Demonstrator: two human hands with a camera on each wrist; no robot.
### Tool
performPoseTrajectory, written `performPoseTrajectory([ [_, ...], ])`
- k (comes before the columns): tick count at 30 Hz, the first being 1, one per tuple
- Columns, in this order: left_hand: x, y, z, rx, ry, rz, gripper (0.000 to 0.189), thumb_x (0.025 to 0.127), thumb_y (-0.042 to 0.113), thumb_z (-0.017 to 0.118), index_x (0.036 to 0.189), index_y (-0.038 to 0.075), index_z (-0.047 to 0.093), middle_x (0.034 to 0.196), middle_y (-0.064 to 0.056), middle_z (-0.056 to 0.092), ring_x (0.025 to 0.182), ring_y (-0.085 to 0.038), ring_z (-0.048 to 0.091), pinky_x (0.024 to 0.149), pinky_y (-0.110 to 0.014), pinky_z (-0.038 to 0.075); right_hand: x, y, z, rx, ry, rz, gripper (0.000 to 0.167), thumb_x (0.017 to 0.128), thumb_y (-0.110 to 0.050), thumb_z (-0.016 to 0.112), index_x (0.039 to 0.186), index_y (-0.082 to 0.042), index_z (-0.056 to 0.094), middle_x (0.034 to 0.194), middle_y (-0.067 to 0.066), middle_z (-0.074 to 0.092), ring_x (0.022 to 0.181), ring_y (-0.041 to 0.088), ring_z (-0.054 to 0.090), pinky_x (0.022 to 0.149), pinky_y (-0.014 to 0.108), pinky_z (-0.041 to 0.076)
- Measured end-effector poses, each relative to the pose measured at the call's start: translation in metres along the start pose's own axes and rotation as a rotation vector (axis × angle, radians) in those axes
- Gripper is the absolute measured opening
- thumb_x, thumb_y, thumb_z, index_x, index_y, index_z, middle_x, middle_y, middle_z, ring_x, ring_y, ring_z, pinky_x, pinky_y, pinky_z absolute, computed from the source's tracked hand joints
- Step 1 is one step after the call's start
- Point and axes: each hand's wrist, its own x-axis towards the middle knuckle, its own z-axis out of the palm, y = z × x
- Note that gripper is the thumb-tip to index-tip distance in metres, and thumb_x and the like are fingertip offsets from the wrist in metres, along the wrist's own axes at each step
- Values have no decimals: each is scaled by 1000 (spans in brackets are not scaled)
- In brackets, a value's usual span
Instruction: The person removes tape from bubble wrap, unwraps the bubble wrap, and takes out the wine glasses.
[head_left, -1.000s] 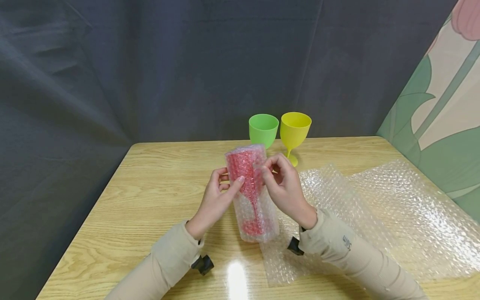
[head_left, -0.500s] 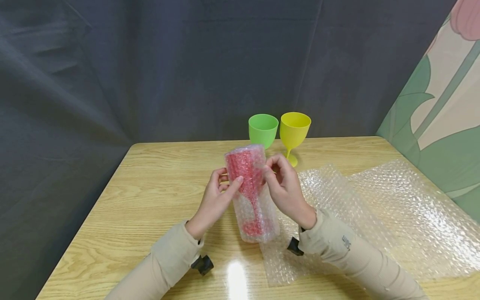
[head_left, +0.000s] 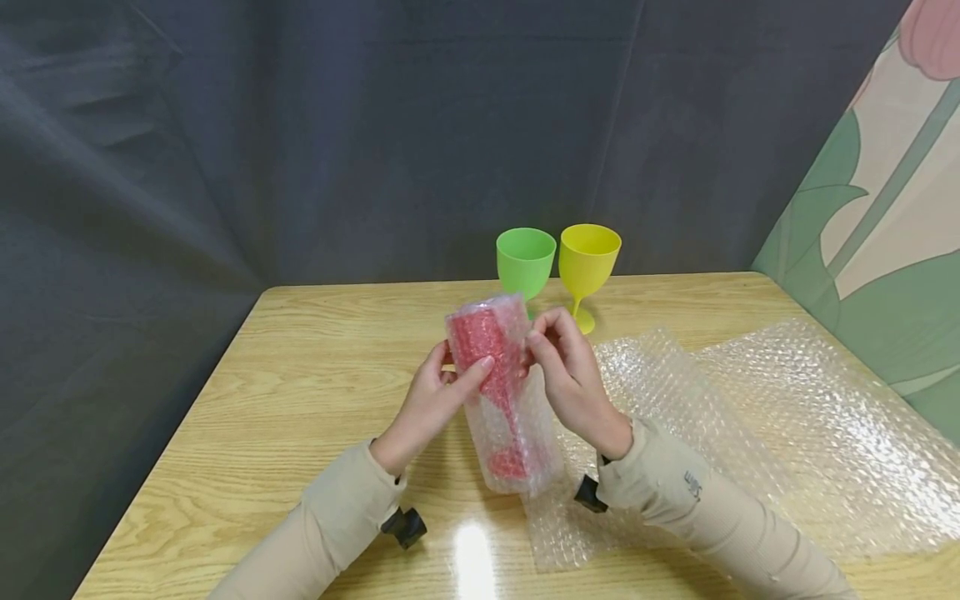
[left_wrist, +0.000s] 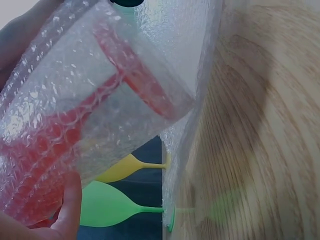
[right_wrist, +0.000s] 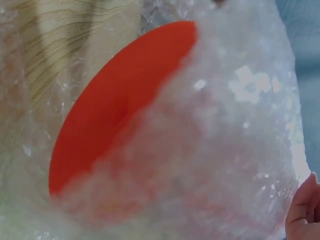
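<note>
A red goblet (head_left: 478, 337) is rolled in clear bubble wrap (head_left: 534, 446) and leans in front of me, rim end up. My left hand (head_left: 429, 402) grips the roll from the left, thumb across its front; in the left wrist view that thumb (left_wrist: 72, 202) lies over the red bowl. On the other side my right hand (head_left: 576, 385) pinches the wrap's loose edge near the top between thumb and forefinger. The right wrist view looks at the roll's lower end, where the goblet's flat red foot (right_wrist: 107, 120) shows, partly covered by blurred wrap.
A green goblet (head_left: 525, 262) and a yellow goblet (head_left: 589, 258) stand upright at the table's back edge. Flat sheets of bubble wrap (head_left: 832, 450) spread over the right side, reaching under my right forearm. A dark curtain (head_left: 420, 142) hangs behind the wooden table (head_left: 300, 375).
The wrapped goblet has turned a little and dropped slightly, its top now further left. My left thumb has shifted slightly along the roll. My right hand stays at the wrap's edge.
</note>
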Motion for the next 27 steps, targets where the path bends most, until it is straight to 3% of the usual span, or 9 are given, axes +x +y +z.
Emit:
performPoseTrajectory([
  [6,-1,2,1,1,11,-4,55,87,35,59,131,7,40,115,-14,51,92,-19,55,72,-27,52,0,0,0,29,-17,-33,10,93,6,36,88,14,38,77,4,46,65,7,49,55,22,47],
  [10,-2,5,0,-8,18,-4,56,87,35,58,131,7,39,115,-13,50,92,-19,55,72,-28,52,1,-2,-2,-24,-20,-94,3,89,12,43,91,14,42,81,3,48,68,6,49,58,19,46],
  [14,-5,8,-2,-13,23,-21,57,87,35,58,133,9,36,115,-12,48,90,-19,55,72,-29,53,5,-5,-6,-205,-21,-190,18,83,8,58,97,11,47,91,10,52,80,12,50,72,20,47],
  [17,-7,9,-3,-17,17,-36,59,87,36,59,134,10,34,115,-12,47,89,-19,56,73,-29,54,6,-10,-8,-385,-72,-233,40,83,-12,69,112,5,48,109,18,49,101,22,49,85,31,47],
  [20,-8,9,-4,-24,8,-41,59,88,35,59,134,9,34,114,-12,46,87,-19,56,73,-29,53,4,-14,-8,-544,-146,-226,58,78,-24,75,125,-5,46,126,21,40,120,31,43,92,45,46],
  [23,-9,9,-4,-18,2,-36,56,88,33,59,132,8,35,113,-12,45,86,-18,56,72,-27,52,2,-18,-5,-645,-201,-179,61,77,-20,77,130,-13,47,134,23,35,129,36,39,94,51,46],
  [27,-10,8,-4,-2,-1,-29,55,88,31,59,131,6,36,111,-13,45,84,-17,57,71,-26,51,2,-19,-4,-715,-231,-137,52,81,-15,71,128,-15,51,134,25,37,126,38,45,95,51,47],
])
